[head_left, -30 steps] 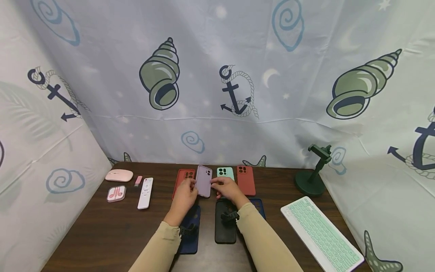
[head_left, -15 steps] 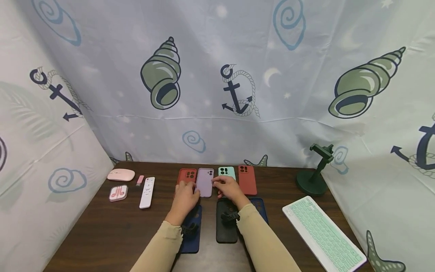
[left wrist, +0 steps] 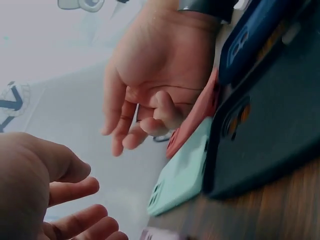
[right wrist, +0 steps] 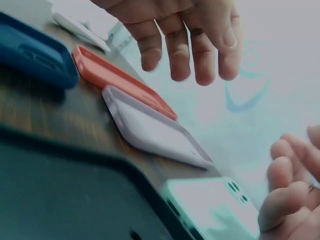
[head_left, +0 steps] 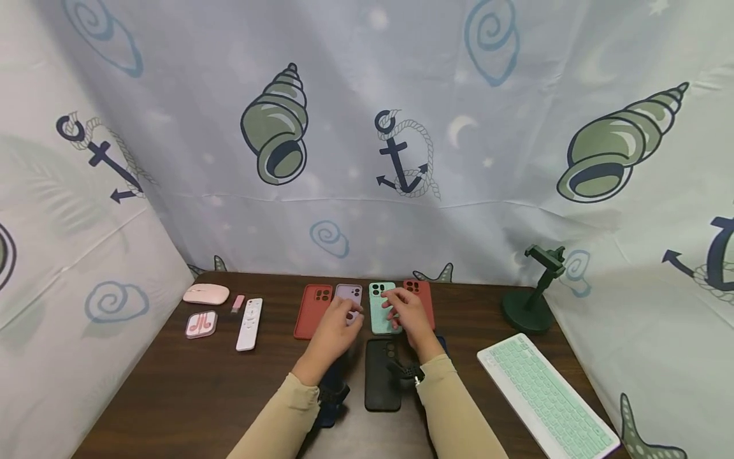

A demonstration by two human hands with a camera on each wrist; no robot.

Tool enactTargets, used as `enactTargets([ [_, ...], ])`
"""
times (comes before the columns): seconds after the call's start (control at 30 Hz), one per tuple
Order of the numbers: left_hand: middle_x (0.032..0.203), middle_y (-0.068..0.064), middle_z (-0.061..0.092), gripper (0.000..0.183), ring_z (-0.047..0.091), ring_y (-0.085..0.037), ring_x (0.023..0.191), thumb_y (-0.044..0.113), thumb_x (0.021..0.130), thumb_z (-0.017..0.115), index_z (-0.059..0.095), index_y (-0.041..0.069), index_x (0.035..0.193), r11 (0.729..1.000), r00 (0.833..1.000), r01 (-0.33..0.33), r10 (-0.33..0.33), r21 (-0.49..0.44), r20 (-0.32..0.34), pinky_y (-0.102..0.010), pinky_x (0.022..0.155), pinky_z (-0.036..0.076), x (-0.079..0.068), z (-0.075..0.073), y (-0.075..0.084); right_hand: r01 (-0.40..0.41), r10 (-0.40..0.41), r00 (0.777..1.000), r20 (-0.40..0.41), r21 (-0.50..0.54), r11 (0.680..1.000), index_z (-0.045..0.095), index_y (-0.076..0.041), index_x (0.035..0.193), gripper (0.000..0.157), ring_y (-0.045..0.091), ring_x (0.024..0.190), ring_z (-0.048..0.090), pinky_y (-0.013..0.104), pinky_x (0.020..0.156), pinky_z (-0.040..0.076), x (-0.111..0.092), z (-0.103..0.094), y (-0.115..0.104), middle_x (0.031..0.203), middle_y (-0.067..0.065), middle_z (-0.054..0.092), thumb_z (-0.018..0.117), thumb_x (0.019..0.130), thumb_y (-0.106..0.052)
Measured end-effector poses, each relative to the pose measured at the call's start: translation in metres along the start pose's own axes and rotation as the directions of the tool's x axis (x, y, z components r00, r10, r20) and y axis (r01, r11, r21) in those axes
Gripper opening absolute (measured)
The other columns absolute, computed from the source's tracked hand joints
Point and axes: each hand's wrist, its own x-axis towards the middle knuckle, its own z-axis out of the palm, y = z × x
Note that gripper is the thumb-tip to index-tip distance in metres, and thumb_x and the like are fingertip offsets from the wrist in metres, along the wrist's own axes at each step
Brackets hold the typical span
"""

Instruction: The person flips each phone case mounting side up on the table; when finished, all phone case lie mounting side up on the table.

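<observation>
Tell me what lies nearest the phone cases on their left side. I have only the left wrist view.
Observer: A white remote control lies nearest them on that side.
Operator: Name what sits beside the lilac phone case, opposite the mint-green phone case.
Observer: A red phone case, showing in the head and right wrist views.
Operator: Confirm whether the left hand touches the lilac one.
Observer: It doesn't; the right wrist view shows a gap between them.

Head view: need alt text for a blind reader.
A person's empty left hand and right hand hover by a lilac phone case and mint case between two red cases. A black case lies nearer, a white remote left, a keyboard right.
</observation>
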Motion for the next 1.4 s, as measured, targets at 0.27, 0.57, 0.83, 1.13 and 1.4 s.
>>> enactTargets([
  [0.27, 0.101, -0.008, 0.052, 0.021, 0.047, -0.016, 0.081, 0.021, 0.1, 0.062, 0.067, 0.01, 0.116, 0.997, 0.999, 0.028, -0.026, -0.072, 0.035, -0.032, 0.073, 0.043, 0.014, 0.033, 0.008, -0.032, 0.021, 0.996, -0.09, -0.116, 0.993, 0.065, 0.001, 0.121, 0.038, 0.022, 0.066, 0.062, 0.031, 0.05, 0.052, -0.012, -0.018, 0.009, 0.102, 0.025, 0.068, 0.061, 0.102, -0.031],
  [0.57, 0.108, -0.016, 0.055, 0.025, 0.049, -0.017, 0.083, 0.016, 0.099, 0.064, 0.067, 0.007, 0.121, 0.989, 0.999, 0.04, -0.043, -0.141, -0.017, -0.031, 0.073, 0.044, 0.007, 0.06, -0.002, -0.033, -0.002, 0.994, -0.105, -0.326, 0.945, 0.071, -0.006, 0.119, 0.032, 0.023, 0.064, 0.063, 0.035, 0.048, 0.053, -0.017, -0.026, 0.02, 0.097, 0.016, 0.07, 0.06, 0.103, -0.032],
  [0.83, 0.115, -0.01, 0.055, 0.03, 0.051, -0.019, 0.096, 0.016, 0.098, 0.065, 0.068, 0.008, 0.127, 0.995, 1.0, 0.018, -0.017, -0.099, 0.017, -0.034, 0.08, 0.046, 0.006, 0.07, -0.014, -0.021, -0.066, 0.988, -0.14, -0.542, 0.84, 0.068, -0.008, 0.129, 0.034, 0.02, 0.052, 0.058, 0.035, 0.051, 0.051, -0.022, -0.023, 0.02, 0.1, 0.012, 0.07, 0.058, 0.103, -0.027],
  [1.13, 0.117, -0.011, 0.055, 0.031, 0.046, -0.021, 0.1, 0.014, 0.098, 0.064, 0.068, 0.007, 0.128, 0.994, 1.0, 0.02, -0.018, -0.104, 0.022, -0.037, 0.083, 0.042, 0.009, 0.065, -0.008, 0.001, -0.119, 0.983, -0.139, -0.648, 0.762, 0.069, -0.012, 0.13, 0.035, 0.014, 0.068, 0.059, 0.036, 0.074, 0.051, -0.018, -0.02, 0.02, 0.113, 0.009, 0.065, 0.059, 0.102, -0.031],
  [1.4, 0.116, -0.011, 0.055, 0.031, 0.046, -0.021, 0.101, 0.016, 0.098, 0.066, 0.068, 0.007, 0.128, 0.995, 1.0, 0.023, -0.02, -0.102, 0.023, -0.039, 0.086, 0.043, 0.007, 0.069, -0.013, 0.001, -0.106, 0.982, -0.155, -0.561, 0.828, 0.068, -0.016, 0.13, 0.033, 0.018, 0.055, 0.057, 0.034, 0.059, 0.05, -0.02, -0.025, 0.026, 0.121, 0.008, 0.063, 0.057, 0.103, -0.032],
])
